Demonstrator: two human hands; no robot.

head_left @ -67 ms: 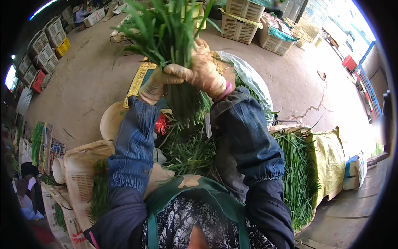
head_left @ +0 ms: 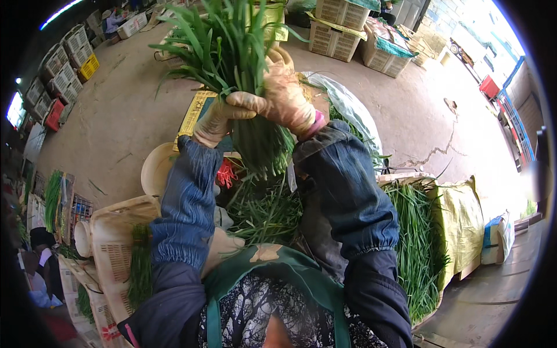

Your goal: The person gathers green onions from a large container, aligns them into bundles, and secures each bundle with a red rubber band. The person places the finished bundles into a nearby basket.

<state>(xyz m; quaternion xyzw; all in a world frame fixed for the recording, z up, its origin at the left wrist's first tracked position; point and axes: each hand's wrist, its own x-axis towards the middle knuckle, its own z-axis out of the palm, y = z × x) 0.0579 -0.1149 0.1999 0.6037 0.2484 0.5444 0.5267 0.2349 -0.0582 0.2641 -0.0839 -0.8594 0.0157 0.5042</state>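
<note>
A thick bunch of garlic chives (head_left: 232,55) is held up in front of me, leaf tips fanning upward and cut ends hanging down. My gloved left hand (head_left: 216,119) wraps it from the left at the middle. From the right, my gloved right hand (head_left: 287,98) closes round the same bunch, the two hands touching. Its lower stems hang over a heap of loose chive leaves (head_left: 264,214) close to my lap. Red ties (head_left: 225,173) lie beside that heap, left of the stems. Most of my fingers on the far side are hidden by the leaves.
A cream bucket (head_left: 155,168) and a plastic crate (head_left: 107,232) stand to my left. On my right, more chives (head_left: 412,249) fill a container beside a yellow sack (head_left: 464,223). Stacked crates (head_left: 332,40) stand ahead; a person (head_left: 110,23) sits far left.
The bunch's leaf tips have swung slightly to the left, and my right hand has shifted slightly left with them. Both hands keep their hold.
</note>
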